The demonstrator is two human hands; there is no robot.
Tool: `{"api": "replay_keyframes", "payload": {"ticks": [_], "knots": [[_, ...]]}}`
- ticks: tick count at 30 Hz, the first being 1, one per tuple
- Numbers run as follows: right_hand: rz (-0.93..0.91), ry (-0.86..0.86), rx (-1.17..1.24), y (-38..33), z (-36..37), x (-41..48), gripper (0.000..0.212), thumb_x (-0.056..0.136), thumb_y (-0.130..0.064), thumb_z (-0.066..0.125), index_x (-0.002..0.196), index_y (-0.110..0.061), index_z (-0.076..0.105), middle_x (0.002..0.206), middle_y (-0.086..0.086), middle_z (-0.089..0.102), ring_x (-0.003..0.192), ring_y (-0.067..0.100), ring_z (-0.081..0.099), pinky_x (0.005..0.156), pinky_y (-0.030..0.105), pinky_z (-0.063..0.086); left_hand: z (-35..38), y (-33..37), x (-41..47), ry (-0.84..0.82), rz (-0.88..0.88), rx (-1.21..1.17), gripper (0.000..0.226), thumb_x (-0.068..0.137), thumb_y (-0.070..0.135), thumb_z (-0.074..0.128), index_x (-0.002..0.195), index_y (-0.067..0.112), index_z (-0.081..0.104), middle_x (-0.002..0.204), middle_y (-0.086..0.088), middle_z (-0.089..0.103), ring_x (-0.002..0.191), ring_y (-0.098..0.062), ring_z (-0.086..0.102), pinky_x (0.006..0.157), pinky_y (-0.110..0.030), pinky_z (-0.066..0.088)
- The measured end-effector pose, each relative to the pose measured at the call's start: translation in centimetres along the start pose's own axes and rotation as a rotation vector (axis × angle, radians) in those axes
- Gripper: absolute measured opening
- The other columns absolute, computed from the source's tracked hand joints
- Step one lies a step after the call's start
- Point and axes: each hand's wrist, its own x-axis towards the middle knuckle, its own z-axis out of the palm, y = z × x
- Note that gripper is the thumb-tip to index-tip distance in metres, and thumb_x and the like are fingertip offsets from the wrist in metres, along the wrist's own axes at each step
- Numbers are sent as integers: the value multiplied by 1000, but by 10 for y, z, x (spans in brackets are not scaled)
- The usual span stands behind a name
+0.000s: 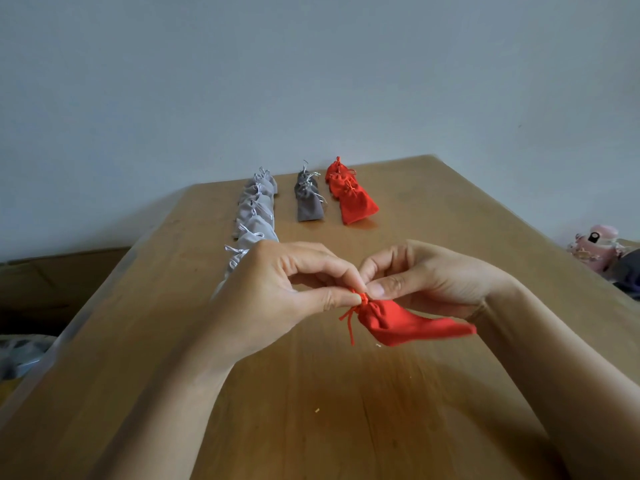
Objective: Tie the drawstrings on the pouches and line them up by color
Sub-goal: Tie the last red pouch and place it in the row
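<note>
I hold a red pouch just above the wooden table, its cinched neck pointing left. My left hand pinches the red drawstring at the neck between thumb and fingers. My right hand pinches the same knot from the other side. Loose string ends dangle below the neck. At the back lie three rows: light grey pouches on the left, dark grey pouches in the middle, red pouches on the right.
A pink toy-like object sits off the table's right edge. A cardboard box stands low at the left. A plain wall rises behind the table.
</note>
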Motion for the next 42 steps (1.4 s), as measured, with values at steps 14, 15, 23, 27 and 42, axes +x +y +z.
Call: {"api": "replay_keyframes", "payload": {"ticks": [14, 15, 23, 27, 42], "knots": [[-23, 20, -149, -3, 2, -1, 8, 68, -11, 75, 75, -15, 77, 73, 2, 72, 69, 12, 64, 80, 27, 51, 1, 3, 0, -21, 69, 12, 11, 70, 12, 78, 77, 20, 75, 77, 8, 70, 71, -5, 65, 69, -11, 47], [-22, 31, -151, -3, 3, -1, 9, 68, -12, 73, 74, -14, 77, 72, 3, 72, 69, 13, 65, 81, 28, 51, 1, 3, 0, -24, 72, 14, 12, 70, 11, 78, 77, 20, 75, 77, 9, 69, 70, -3, 64, 68, -10, 46], [-106, 81, -105, -4, 12, -1, 10, 67, -5, 69, 73, -8, 77, 71, 6, 72, 68, 12, 67, 72, 21, 53, -4, 1, 1, -33, 14, -47, 8, 67, 18, 79, 73, 22, 75, 75, 4, 70, 71, -6, 65, 69, -12, 48], [-98, 82, -215, -3, 11, 0, 14, 70, 3, 76, 77, -9, 78, 75, 7, 73, 71, 13, 67, 76, 24, 54, -3, 1, 1, -47, -6, -61, 12, 65, 13, 80, 73, 20, 74, 73, 5, 71, 69, -6, 66, 67, -13, 48], [-94, 82, 8, 0, 26, 5, 20, 67, 6, 61, 66, -7, 75, 60, 4, 69, 53, 7, 65, 56, 14, 51, -6, 0, 2, -78, -42, -196, 14, 60, 4, 77, 70, 12, 71, 68, 9, 69, 65, -1, 65, 64, -10, 48]]}}
